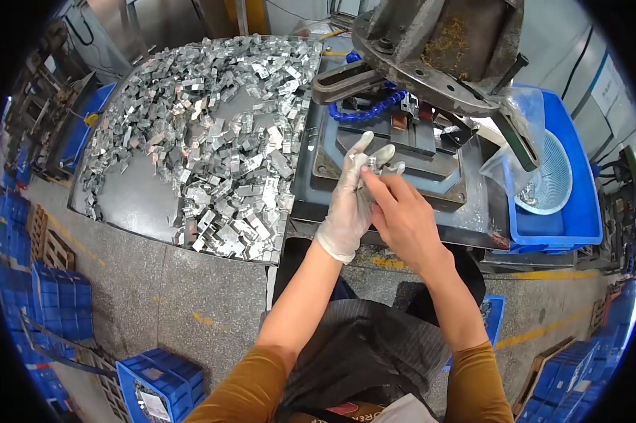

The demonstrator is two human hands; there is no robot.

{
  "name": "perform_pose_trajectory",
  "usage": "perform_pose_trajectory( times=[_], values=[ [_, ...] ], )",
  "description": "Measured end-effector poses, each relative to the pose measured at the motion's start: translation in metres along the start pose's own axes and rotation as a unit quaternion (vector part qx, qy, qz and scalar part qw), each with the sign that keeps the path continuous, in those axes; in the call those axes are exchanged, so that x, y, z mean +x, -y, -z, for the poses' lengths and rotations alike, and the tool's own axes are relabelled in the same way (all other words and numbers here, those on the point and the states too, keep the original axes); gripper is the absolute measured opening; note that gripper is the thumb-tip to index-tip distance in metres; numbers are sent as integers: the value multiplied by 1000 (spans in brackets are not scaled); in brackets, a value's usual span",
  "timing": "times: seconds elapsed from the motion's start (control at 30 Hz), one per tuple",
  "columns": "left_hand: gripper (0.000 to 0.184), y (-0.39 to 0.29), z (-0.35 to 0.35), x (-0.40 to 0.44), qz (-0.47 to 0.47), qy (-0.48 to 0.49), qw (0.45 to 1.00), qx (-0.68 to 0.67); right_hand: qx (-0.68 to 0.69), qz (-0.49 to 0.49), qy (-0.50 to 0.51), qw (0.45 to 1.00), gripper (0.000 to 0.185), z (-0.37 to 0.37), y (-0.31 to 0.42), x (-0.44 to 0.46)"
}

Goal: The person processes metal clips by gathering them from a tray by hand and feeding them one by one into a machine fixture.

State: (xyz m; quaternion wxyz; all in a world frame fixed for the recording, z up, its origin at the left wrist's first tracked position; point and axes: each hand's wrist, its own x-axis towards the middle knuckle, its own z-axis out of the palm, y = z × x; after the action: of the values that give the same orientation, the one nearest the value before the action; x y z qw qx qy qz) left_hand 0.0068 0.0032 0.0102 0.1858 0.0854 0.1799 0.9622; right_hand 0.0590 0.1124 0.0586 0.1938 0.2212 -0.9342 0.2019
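My left hand (346,201) wears a thin whitish glove and is raised in front of the press, its fingers spread apart. My bare right hand (408,222) reaches across it, with the index finger stretched out against the gloved fingers and the thumb apart from it. A small silvery glint shows between the gloved fingers; whether it is a metal piece I cannot tell. Behind both hands is the press's lower die (424,162), on a stepped steel base. The heavy upper press head (445,63) hangs over it.
To the left, a metal table (145,204) bears a heap of small bent metal parts (240,151). At the right, a blue bin (589,218) holds a pale round basket (559,169) and clear plastic. A blue coolant hose (367,114) curves beside the die. Blue crates (162,381) stand on the floor.
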Motion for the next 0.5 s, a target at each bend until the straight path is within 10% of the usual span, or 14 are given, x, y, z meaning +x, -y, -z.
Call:
perform_pose_trajectory(
  times=[0.13,0.23,0.5],
  values=[
    [42,-6,2,2,39,-48,998,9,113,-110,45,986,48,20,0,2],
    [43,-13,14,6,63,-14,998,10,160,-130,-99,974,40,26,-17,9],
    [46,-20,13,3,113,2,987,116,-12,-176,-205,963,26,10,-84,33]
  ],
)
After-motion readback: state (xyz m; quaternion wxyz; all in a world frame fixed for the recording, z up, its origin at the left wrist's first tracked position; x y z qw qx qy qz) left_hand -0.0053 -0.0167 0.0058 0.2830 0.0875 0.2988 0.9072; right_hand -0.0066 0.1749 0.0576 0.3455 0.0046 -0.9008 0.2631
